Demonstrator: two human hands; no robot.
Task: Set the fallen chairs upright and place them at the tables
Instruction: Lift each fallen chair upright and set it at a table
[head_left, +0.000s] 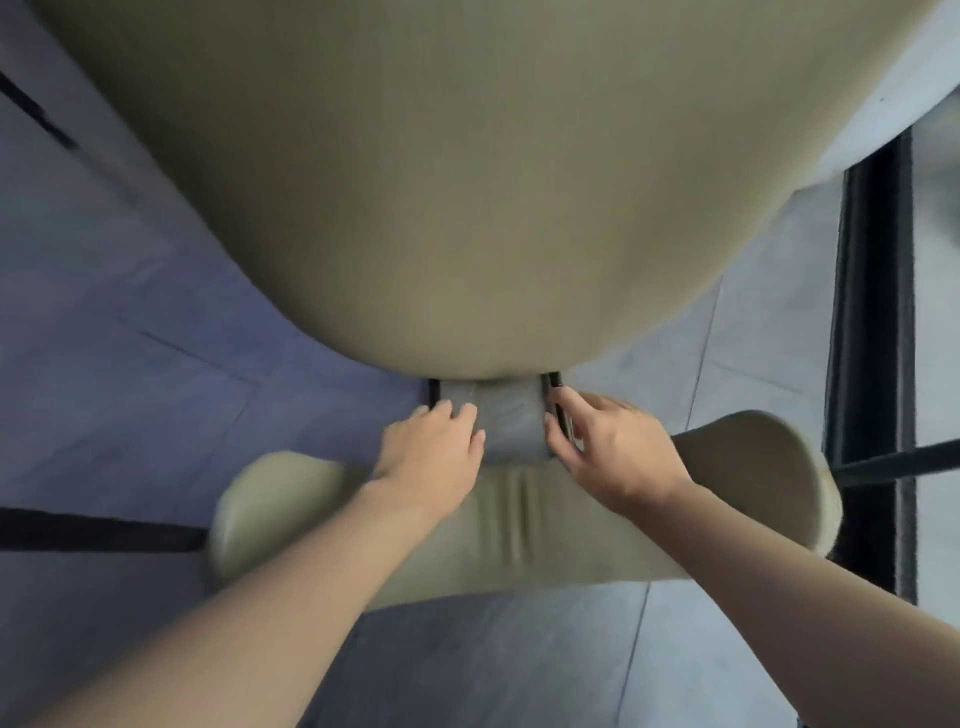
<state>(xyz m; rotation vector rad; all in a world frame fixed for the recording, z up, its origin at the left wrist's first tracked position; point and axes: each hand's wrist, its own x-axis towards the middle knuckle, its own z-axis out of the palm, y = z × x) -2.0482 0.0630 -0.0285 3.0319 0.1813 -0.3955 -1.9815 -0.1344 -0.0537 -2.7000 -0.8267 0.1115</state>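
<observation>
I look straight down on a beige upholstered chair. Its wide seat (441, 182) fills the upper half of the view and its curved backrest (519, 530) lies just below my hands. Two black frame posts join seat and backrest across a small gap. My left hand (431, 447) curls over the left post at the backrest's top edge. My right hand (608, 447) wraps its fingers around the right black post (555, 400). The chair's legs are hidden under the seat.
Grey floor tiles (130, 312) surround the chair. A tall black frame (872, 312) stands close on the right, with a white surface (914, 78) at the top right. A black bar (93, 530) runs along the floor at the left, touching the backrest's end.
</observation>
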